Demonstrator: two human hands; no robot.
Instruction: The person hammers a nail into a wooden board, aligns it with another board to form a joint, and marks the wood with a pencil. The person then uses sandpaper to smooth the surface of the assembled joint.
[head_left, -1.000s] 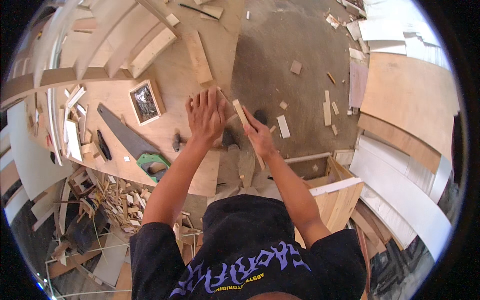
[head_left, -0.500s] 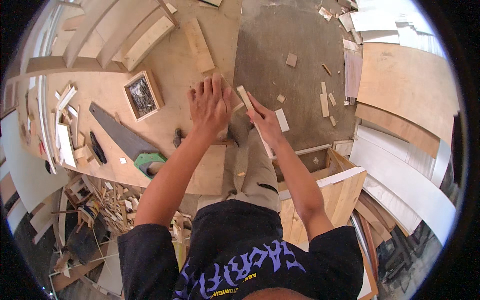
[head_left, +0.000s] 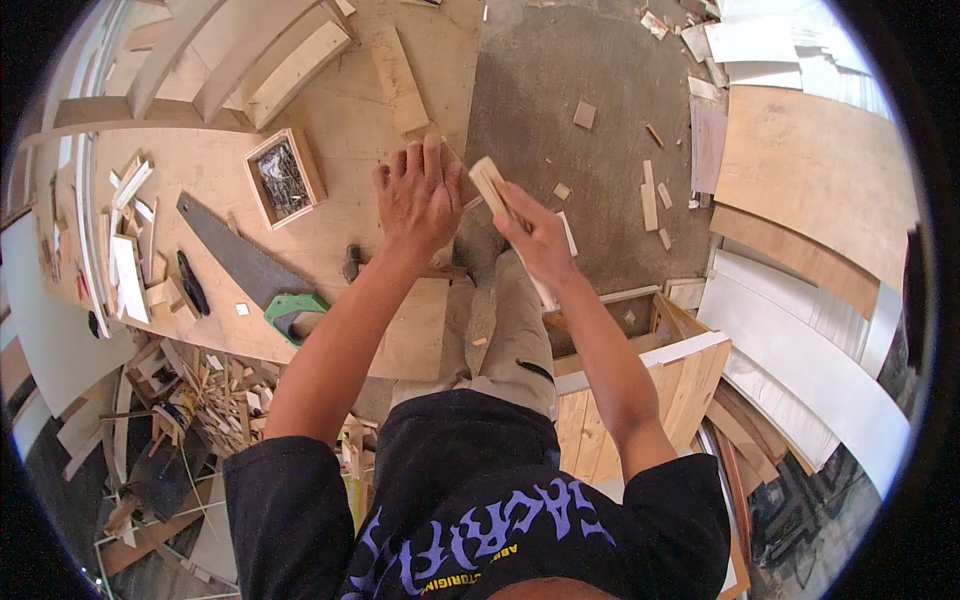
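Observation:
My left hand (head_left: 418, 196) lies flat, fingers spread, near the right edge of a plywood worktop (head_left: 330, 150), covering a small dark wooden piece. My right hand (head_left: 532, 232) grips a pale wooden stick (head_left: 490, 182), held tilted just right of the left hand, its upper end free above the fingers. A handsaw (head_left: 240, 265) with a green handle lies on the worktop to the left of my left forearm. A small dark tool (head_left: 351, 262) lies beside that forearm.
A small wooden tray of nails (head_left: 283, 178) sits on the worktop. Wood offcuts litter the concrete floor (head_left: 600, 120). An open wooden box (head_left: 650, 350) stands at my right. Scrap wood piles at lower left (head_left: 190, 400). Boards lean at right (head_left: 810, 330).
Both hands stay on the same spot while the view shifts slightly. The right hand has lifted the stick a little higher and more upright beside the left hand.

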